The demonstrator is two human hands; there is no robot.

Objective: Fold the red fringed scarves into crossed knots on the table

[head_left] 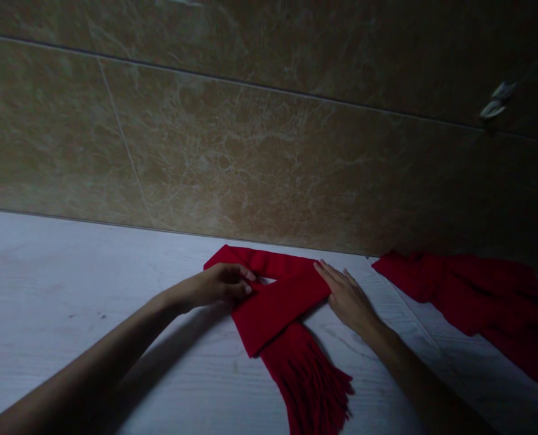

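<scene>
A red fringed scarf [275,305] lies folded on the white wood-grain table [69,302], its fringe hanging toward me. My left hand [221,284] rests on the scarf's left edge with the fingers curled and pinching the fabric. My right hand [348,296] lies flat against the scarf's right edge, fingers stretched out together.
A second red scarf [472,296] lies heaped on the table to the right. A brown marble-tiled wall [250,151] rises directly behind the table. A small pale object [497,101] hangs on the wall at upper right.
</scene>
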